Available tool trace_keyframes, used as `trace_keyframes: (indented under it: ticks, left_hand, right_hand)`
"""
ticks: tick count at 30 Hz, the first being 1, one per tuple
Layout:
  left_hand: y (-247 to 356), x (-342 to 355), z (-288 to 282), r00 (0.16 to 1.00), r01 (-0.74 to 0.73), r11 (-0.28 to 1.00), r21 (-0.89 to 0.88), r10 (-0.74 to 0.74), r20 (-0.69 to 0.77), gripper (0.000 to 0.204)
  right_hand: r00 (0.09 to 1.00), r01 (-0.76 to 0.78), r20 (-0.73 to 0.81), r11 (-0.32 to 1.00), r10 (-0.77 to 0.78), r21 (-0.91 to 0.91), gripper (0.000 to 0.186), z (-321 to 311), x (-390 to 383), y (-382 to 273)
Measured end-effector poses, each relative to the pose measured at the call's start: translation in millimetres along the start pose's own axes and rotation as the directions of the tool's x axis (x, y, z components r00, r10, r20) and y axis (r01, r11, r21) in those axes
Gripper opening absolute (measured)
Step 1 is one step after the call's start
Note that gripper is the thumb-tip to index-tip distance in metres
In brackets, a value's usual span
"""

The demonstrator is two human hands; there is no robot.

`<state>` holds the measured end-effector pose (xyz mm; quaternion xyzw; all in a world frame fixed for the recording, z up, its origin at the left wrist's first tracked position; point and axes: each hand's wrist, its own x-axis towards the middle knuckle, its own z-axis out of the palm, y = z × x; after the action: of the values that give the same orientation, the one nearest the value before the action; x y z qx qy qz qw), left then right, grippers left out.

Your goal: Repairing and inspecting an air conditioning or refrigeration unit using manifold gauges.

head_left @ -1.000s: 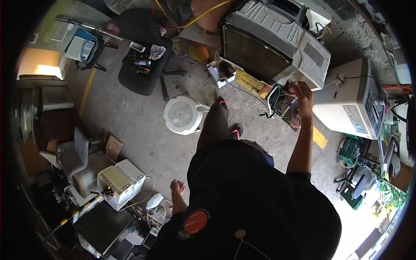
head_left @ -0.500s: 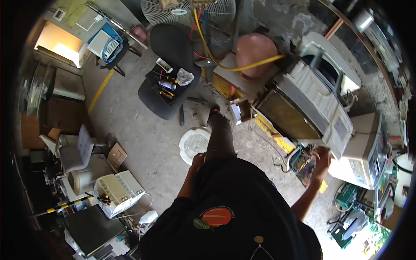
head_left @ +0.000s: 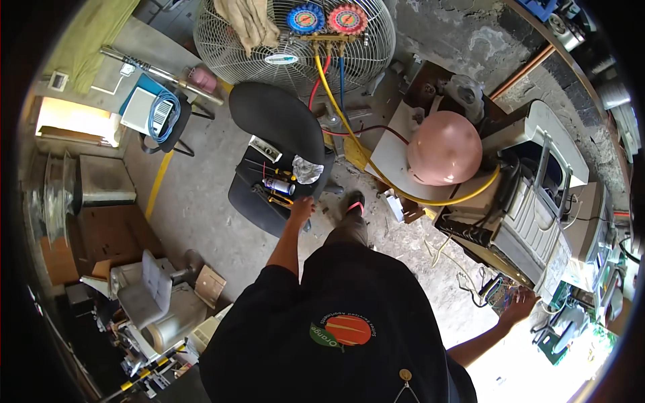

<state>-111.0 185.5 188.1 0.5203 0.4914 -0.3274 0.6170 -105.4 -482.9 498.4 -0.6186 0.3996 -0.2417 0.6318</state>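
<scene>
My left hand [head_left: 304, 210] hangs by the front edge of a black office chair [head_left: 259, 205], near the tools on its seat. Its fingers are too foreshortened to show whether they are open or closed. On the seat lie a spray can [head_left: 279, 186], a crumpled silvery wad [head_left: 307, 170], a white box-like part [head_left: 265, 149] and several yellow-and-black hand tools [head_left: 279, 199]. Out to the right, my right hand [head_left: 519, 306] is open, fingers apart and nothing seen in it. It is near the lower end of a tilted grey appliance housing [head_left: 521, 232] and a bundle of wires [head_left: 498, 293].
Ahead stands a large fan [head_left: 222, 50] with a gauge manifold [head_left: 329, 37]; its yellow hose [head_left: 403, 195] arcs around a pinkish round tank [head_left: 445, 148]. Loose cords [head_left: 447, 258] lie on the floor at right. A grey chair [head_left: 151, 295] and stacked appliances fill the left.
I have moved forward, and the fan, gauges and tank show more fully. My left hand has swung forward to the chair. My right hand now appears lower and farther right; the white floor cover is out of sight.
</scene>
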Motion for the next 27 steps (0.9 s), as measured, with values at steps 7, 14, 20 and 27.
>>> trace_keyframes:
  ticks: [7, 14, 20, 27]
  left_hand:
    - [29, -35, -12, 0.997, 0.028, 0.997, 0.069, -0.033, 0.070, 0.023]
    - [70, -60, 9, 0.974, 0.069, 0.963, 0.261, -0.122, 0.190, 0.027]
    - [93, -50, 1, 0.975, 0.042, 0.975, 0.216, -0.088, 0.205, 0.031]
    - [124, -15, -8, 0.974, 0.002, 0.987, 0.158, -0.038, 0.223, 0.036]
  right_hand:
    - [0.966, 0.258, 0.039, 0.964, -0.256, -0.060, 0.021, 34, -27, -7]
    - [0.978, 0.004, -0.207, 0.986, 0.030, 0.165, 0.049, 25, 8, 3]
    - [0.965, 0.006, -0.252, 0.954, 0.073, 0.299, 0.046, 24, 7, -2]
    - [0.960, 0.173, -0.237, 0.982, -0.149, 0.082, 0.033, -1, 19, 34]
